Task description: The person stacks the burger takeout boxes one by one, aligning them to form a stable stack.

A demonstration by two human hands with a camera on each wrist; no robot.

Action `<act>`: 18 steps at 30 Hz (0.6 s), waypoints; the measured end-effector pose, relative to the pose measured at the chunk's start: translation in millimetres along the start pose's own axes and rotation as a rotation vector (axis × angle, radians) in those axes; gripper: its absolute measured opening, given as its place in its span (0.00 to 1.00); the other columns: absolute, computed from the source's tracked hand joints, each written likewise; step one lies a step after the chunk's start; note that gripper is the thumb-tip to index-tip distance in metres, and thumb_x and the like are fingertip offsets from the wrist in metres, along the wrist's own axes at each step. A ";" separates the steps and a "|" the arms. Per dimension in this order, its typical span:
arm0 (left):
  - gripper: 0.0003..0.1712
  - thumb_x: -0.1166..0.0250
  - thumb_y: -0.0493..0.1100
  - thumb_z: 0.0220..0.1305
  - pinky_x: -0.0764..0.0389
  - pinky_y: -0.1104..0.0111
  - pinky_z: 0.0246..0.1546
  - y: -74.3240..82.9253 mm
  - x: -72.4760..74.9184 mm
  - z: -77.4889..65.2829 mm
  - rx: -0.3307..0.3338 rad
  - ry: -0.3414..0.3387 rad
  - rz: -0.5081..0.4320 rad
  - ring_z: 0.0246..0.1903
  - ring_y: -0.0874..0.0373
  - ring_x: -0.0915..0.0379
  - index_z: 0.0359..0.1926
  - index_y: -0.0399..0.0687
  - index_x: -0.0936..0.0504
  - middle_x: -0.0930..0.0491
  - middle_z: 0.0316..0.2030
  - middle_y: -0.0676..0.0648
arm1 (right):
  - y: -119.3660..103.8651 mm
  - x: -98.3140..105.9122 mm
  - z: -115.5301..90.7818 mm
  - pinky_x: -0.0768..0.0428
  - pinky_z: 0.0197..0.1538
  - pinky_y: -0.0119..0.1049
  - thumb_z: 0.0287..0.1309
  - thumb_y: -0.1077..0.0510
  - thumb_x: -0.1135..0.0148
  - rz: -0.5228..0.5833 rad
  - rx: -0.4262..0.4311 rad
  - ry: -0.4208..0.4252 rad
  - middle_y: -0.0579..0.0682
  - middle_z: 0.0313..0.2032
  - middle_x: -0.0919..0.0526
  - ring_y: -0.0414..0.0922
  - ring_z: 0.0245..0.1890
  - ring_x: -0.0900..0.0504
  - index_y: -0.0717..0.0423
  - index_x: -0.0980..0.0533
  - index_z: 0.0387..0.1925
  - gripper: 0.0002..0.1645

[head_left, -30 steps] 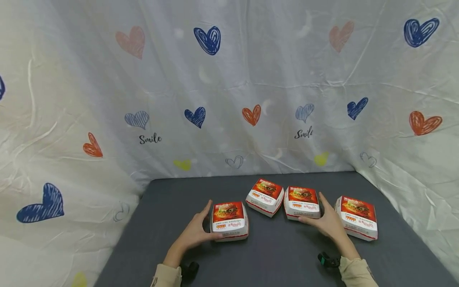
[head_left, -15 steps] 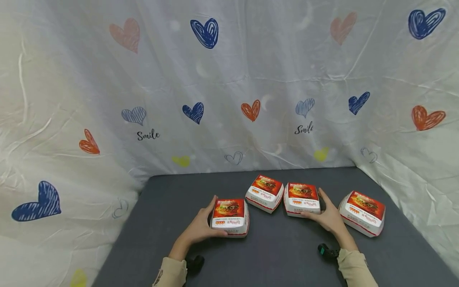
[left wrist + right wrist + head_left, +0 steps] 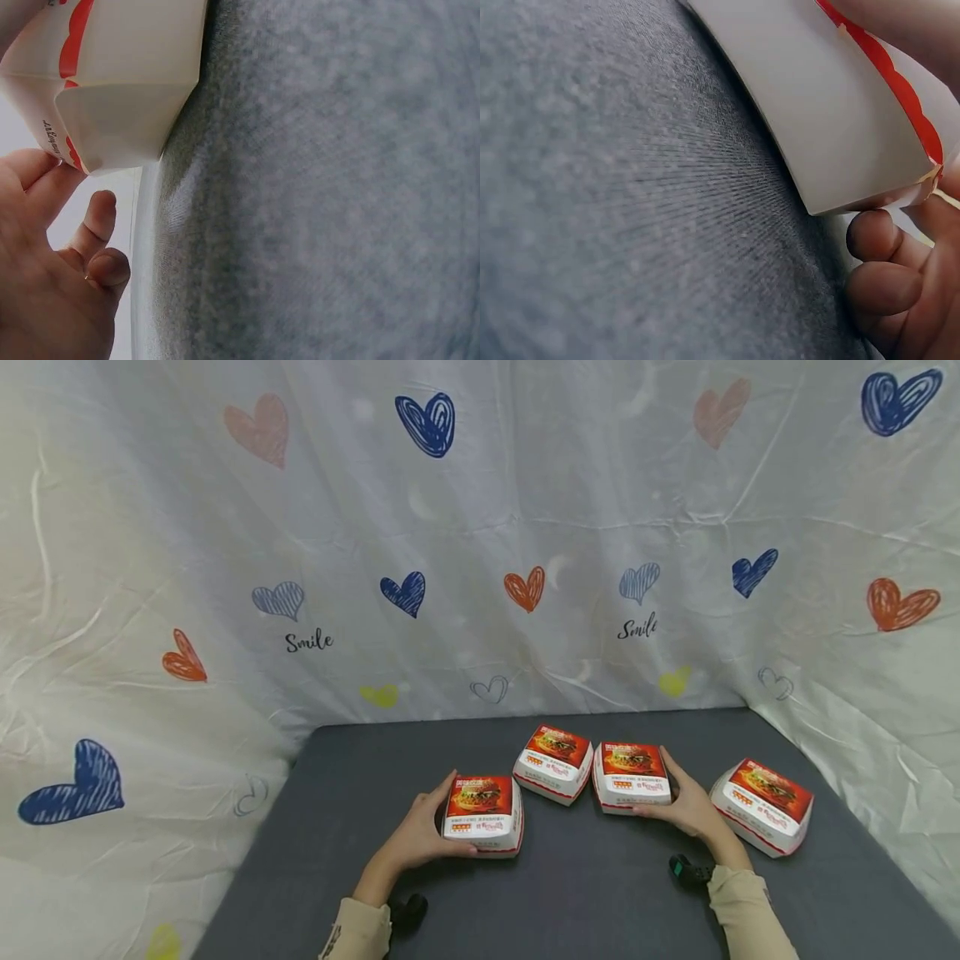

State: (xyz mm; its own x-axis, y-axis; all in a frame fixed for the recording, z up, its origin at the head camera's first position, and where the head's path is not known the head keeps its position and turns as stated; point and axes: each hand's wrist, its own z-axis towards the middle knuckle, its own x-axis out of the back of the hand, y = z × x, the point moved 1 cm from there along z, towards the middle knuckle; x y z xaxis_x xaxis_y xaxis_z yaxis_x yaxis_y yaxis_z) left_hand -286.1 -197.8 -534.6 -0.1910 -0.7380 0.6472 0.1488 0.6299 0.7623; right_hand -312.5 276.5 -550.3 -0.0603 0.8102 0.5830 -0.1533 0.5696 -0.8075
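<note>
Several red-and-white burger boxes with a burger picture on the lid stand on the dark grey table. My left hand (image 3: 417, 831) holds the leftmost burger box (image 3: 482, 816), thumb along its front and fingers at its left and far side. In the left wrist view two fingertips touch the white box (image 3: 127, 120), while the other fingers curl free of it. My right hand (image 3: 688, 802) holds another burger box (image 3: 632, 777) at its right side, thumb in front. The right wrist view shows the fingers by a corner of that box (image 3: 817, 97).
Between the two held boxes, a burger box (image 3: 553, 763) sits turned at an angle, close against the right one. A further burger box (image 3: 762, 806) lies askew right of my right wrist. The grey table (image 3: 570, 893) ends at a white curtain (image 3: 465, 527) printed with hearts.
The rightmost burger box has shifted right and turned clockwise beside my right wrist. My left thumb has slid a little further along its box's front. The head view has tilted slightly down.
</note>
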 end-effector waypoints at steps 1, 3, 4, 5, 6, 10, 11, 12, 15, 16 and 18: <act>0.78 0.11 0.63 0.40 0.29 0.36 0.61 0.2 -1.1 1.0 0.000 0.003 0.004 0.59 0.46 0.36 0.86 0.56 0.48 0.31 0.66 0.37 | 1.1 0.8 0.8 0.40 0.72 0.73 0.52 0.47 0.16 -0.004 -0.001 -0.001 0.75 0.80 0.50 0.75 0.78 0.47 0.56 0.60 0.86 0.77; 0.78 0.11 0.63 0.39 0.28 0.36 0.61 1.0 -3.0 2.7 -0.002 0.008 0.017 0.59 0.46 0.36 0.86 0.56 0.47 0.30 0.66 0.37 | 3.9 2.5 2.0 0.39 0.71 0.73 0.51 0.47 0.15 0.007 0.004 -0.001 0.75 0.80 0.49 0.74 0.78 0.45 0.54 0.60 0.87 0.77; 0.78 0.11 0.63 0.39 0.28 0.36 0.61 0.3 -2.3 2.3 -0.002 0.012 0.022 0.59 0.46 0.36 0.86 0.56 0.47 0.30 0.67 0.37 | 4.3 2.0 3.9 0.36 0.70 0.71 0.52 0.47 0.15 0.019 0.013 -0.007 0.75 0.80 0.49 0.74 0.76 0.41 0.53 0.60 0.87 0.77; 0.78 0.11 0.63 0.39 0.28 0.36 0.61 -0.1 -1.8 1.9 -0.003 0.016 0.025 0.59 0.46 0.36 0.86 0.55 0.47 0.30 0.67 0.38 | 4.8 1.8 5.4 0.32 0.69 0.69 0.52 0.48 0.15 0.035 0.025 -0.015 0.75 0.79 0.47 0.73 0.74 0.37 0.52 0.60 0.87 0.77; 0.78 0.11 0.63 0.39 0.28 0.37 0.61 -0.4 -1.5 1.8 -0.004 0.017 0.027 0.59 0.46 0.36 0.86 0.55 0.47 0.30 0.68 0.38 | 5.2 2.1 6.2 0.27 0.67 0.64 0.52 0.49 0.15 0.053 0.031 -0.023 0.75 0.79 0.46 0.72 0.72 0.32 0.51 0.61 0.87 0.77; 0.78 0.11 0.63 0.40 0.28 0.37 0.60 -1.5 -2.9 2.4 -0.016 0.012 0.026 0.59 0.47 0.37 0.86 0.54 0.47 0.29 0.70 0.40 | 8.6 5.2 7.8 0.18 0.54 0.44 0.53 0.53 0.15 0.104 0.057 -0.047 0.76 0.76 0.41 0.62 0.58 0.16 0.47 0.62 0.87 0.78; 0.78 0.11 0.63 0.40 0.28 0.38 0.60 -1.5 -3.3 2.7 -0.018 0.012 0.026 0.59 0.48 0.37 0.86 0.54 0.47 0.29 0.70 0.40 | 9.0 5.8 7.8 0.18 0.53 0.42 0.53 0.53 0.15 0.103 0.056 -0.047 0.76 0.75 0.39 0.60 0.56 0.15 0.47 0.62 0.87 0.78; 0.78 0.11 0.63 0.39 0.28 0.37 0.60 -1.7 -3.7 3.0 -0.019 0.013 0.025 0.59 0.47 0.37 0.86 0.54 0.47 0.29 0.70 0.40 | 9.1 6.0 7.7 0.18 0.52 0.41 0.52 0.53 0.15 0.104 0.052 -0.043 0.76 0.74 0.38 0.58 0.55 0.14 0.47 0.62 0.87 0.77; 0.78 0.11 0.63 0.39 0.28 0.37 0.61 -1.6 -4.1 3.6 -0.017 0.018 0.022 0.59 0.47 0.37 0.86 0.54 0.46 0.29 0.69 0.40 | 8.5 4.0 7.0 0.18 0.53 0.45 0.52 0.52 0.15 0.081 0.047 -0.016 0.75 0.69 0.30 0.58 0.54 0.14 0.49 0.59 0.87 0.76; 0.78 0.11 0.64 0.39 0.28 0.37 0.61 -1.4 -3.9 3.6 -0.013 0.021 0.021 0.59 0.47 0.36 0.86 0.54 0.46 0.29 0.68 0.40 | 8.1 3.1 6.5 0.18 0.53 0.47 0.52 0.52 0.15 0.072 0.044 -0.005 0.75 0.68 0.28 0.59 0.54 0.14 0.49 0.58 0.87 0.76; 0.77 0.11 0.64 0.40 0.27 0.38 0.61 -0.7 -3.6 3.7 -0.008 0.029 0.021 0.59 0.47 0.36 0.86 0.54 0.45 0.29 0.67 0.39 | 7.1 0.4 4.8 0.18 0.53 0.49 0.52 0.52 0.15 0.058 0.052 0.015 0.75 0.65 0.25 0.61 0.55 0.14 0.52 0.57 0.87 0.75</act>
State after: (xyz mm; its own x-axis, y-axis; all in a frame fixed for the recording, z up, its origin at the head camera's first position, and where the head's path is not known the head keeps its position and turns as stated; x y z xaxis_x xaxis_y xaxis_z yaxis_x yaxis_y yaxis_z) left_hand -289.0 -194.7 -537.5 -0.1600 -0.7316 0.6627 0.1600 0.6433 0.7487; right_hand -318.3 280.2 -555.3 -0.0557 0.8440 0.5335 -0.2008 0.5139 -0.8340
